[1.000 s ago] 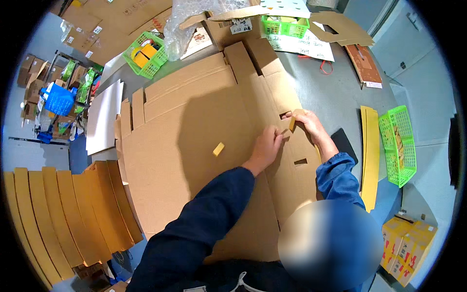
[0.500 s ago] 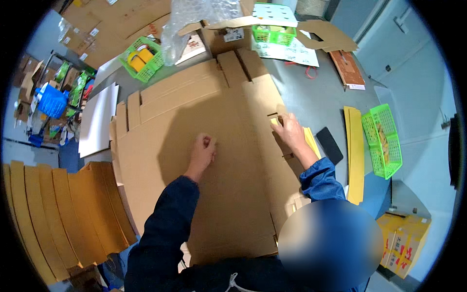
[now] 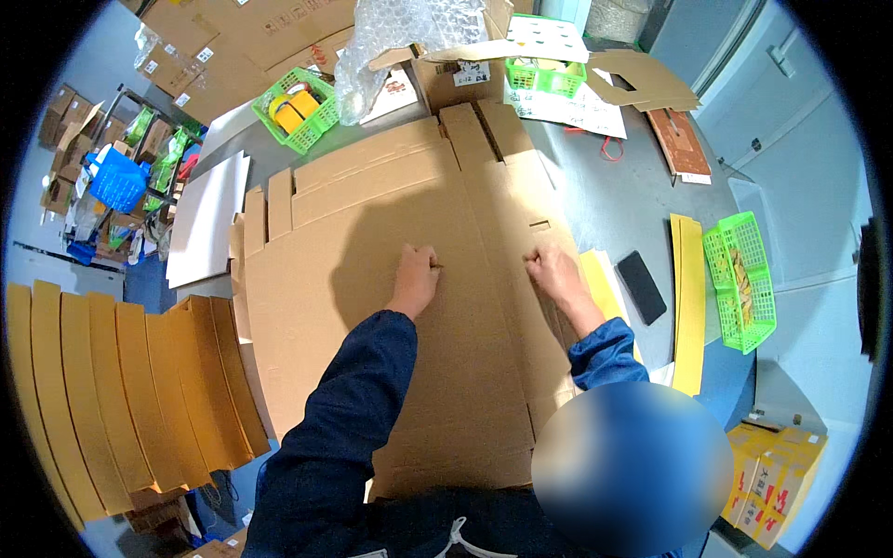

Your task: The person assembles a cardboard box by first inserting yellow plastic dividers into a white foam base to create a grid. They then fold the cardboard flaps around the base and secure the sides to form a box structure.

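A large flat brown cardboard sheet (image 3: 391, 372) with folded flaps lies on the table in front of me. Above its middle is my left hand (image 3: 416, 281), fingers curled closed; a small dark bit shows at the fingertips, too small to name. My right hand (image 3: 556, 277) is closed too, over the sheet's right-hand flap, just below a short slot (image 3: 539, 225) cut in the cardboard. Whatever its fingers may hold is hidden. Beside the right wrist lie yellow strips (image 3: 597, 279) and a black phone (image 3: 642, 287).
A green basket (image 3: 744, 279) and a long yellow strip (image 3: 686, 307) lie at the right. At the back stand another green basket (image 3: 321, 116) with tape, bubble wrap (image 3: 409, 37) and an open box (image 3: 460, 79). Stacked cardboard (image 3: 139, 400) is at the left, beside a white board (image 3: 206, 219).
My view has shifted, so the scene sits further right. My right hand has moved toward me along the flap, uncovering the slot. My left hand has come slightly nearer to it.
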A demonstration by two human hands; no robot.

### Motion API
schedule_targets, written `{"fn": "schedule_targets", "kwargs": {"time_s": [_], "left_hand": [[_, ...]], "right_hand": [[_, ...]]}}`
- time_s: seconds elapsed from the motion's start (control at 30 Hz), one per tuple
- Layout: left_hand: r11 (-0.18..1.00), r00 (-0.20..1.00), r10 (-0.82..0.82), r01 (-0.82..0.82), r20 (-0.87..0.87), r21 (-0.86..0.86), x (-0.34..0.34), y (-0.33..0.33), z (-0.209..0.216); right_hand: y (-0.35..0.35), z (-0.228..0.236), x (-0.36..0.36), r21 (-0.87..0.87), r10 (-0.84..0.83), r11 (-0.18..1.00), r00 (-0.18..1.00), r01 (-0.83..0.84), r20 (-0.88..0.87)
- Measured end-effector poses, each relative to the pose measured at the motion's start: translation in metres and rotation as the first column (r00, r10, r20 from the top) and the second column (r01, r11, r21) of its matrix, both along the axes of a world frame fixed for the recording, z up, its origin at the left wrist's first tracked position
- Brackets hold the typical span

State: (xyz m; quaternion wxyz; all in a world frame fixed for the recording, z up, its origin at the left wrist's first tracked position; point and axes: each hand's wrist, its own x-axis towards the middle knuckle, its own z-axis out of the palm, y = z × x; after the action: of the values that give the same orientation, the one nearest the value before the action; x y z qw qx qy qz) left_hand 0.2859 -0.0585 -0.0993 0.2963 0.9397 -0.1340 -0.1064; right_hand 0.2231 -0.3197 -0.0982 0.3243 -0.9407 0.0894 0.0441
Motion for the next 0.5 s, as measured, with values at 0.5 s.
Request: {"fn": "schedule_targets", "kwargs": {"time_s": [0.5], "left_hand": [[0.659, 0.839, 0.054, -0.438, -0.542, -0.612, -0.125, 0.028, 0.000]], "right_hand": [[0.161, -0.012, -0.124, 0.875, -0.153, -0.109, 0.861, 0.472, -0.484]]}}
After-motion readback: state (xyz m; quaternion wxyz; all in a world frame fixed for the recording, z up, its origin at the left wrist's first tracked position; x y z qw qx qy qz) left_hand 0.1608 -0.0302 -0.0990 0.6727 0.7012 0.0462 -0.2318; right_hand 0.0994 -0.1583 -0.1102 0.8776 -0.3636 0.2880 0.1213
